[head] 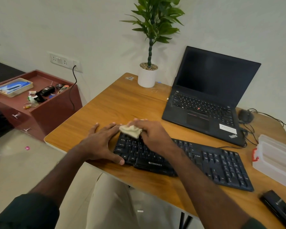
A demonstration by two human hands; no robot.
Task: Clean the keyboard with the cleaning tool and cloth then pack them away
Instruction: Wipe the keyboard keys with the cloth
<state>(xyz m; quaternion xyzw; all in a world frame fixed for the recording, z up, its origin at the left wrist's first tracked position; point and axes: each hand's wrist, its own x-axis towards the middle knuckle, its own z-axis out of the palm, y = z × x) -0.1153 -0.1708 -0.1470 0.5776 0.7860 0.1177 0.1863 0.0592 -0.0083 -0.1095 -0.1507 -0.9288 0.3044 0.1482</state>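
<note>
At the keyboard's (185, 161) left end, the right hand (153, 134) clenches the cloth (130, 131) mid-wipe while the left hand (102, 142), grip released, steadies it; next, probably sweep rightward.

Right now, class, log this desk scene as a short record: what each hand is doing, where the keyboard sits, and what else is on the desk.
right hand: holds a crumpled cloth on the keyboard's far left corner
left hand: fingers spread, flat on the desk against the keyboard's left end
keyboard: black, lying on the wooden desk near its front edge
laptop: open, screen dark, behind the keyboard
plant pot: white, far edge of desk
plastic box: clear, right of keyboard
</note>
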